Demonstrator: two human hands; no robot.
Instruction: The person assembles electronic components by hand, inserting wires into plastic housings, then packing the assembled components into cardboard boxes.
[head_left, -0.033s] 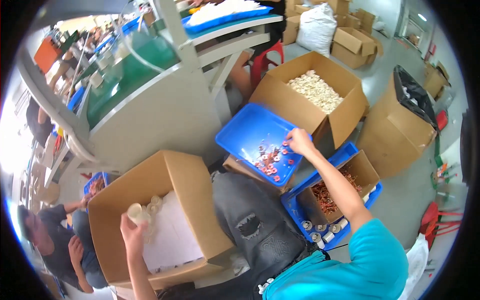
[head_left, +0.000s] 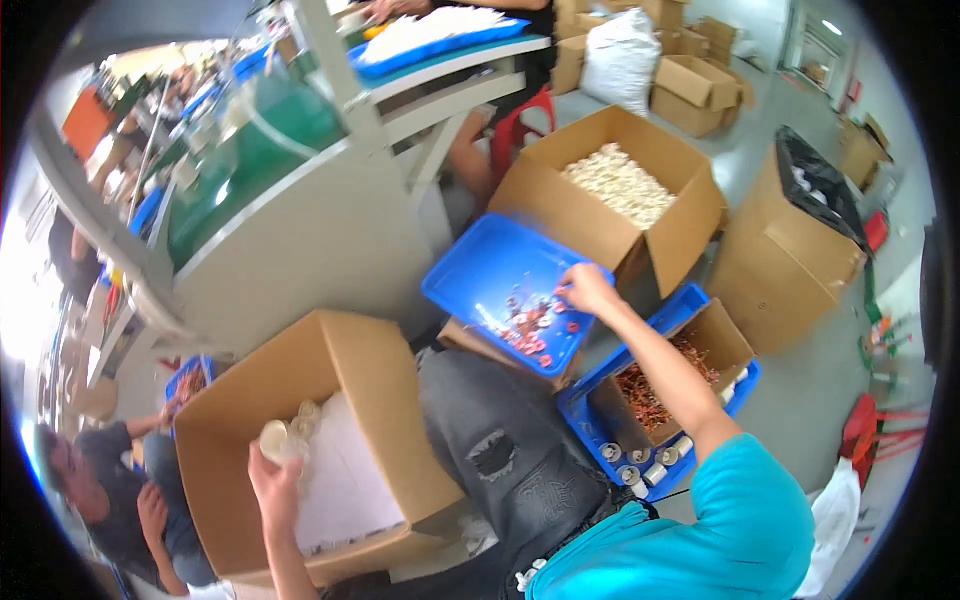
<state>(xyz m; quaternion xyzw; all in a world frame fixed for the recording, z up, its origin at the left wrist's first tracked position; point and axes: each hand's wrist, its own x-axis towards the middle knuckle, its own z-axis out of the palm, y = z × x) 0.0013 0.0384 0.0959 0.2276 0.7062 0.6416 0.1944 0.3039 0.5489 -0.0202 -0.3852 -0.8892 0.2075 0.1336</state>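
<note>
Cream cup-shaped part (head_left: pixel 275 440), rim up, in the left hand (head_left: pixel 274 484), over a cardboard box (head_left: pixel 378 385); by the right hand (head_left: pixel 589 290), its grasp impossible to tell, small red rings (head_left: pixel 529 322) in a blue tray (head_left: pixel 485 260), near the denim leg (head_left: pixel 455 395), probably for easy reach.

The left hand (head_left: pixel 275 480) holds a cup (head_left: pixel 275 440) over a carton (head_left: pixel 378 365). The right hand (head_left: pixel 590 288) is over a blue tray (head_left: pixel 470 268) of pink rings (head_left: pixel 528 322). Beyond stands a box (head_left: pixel 565 208) of white pieces (head_left: pixel 620 185).
</note>
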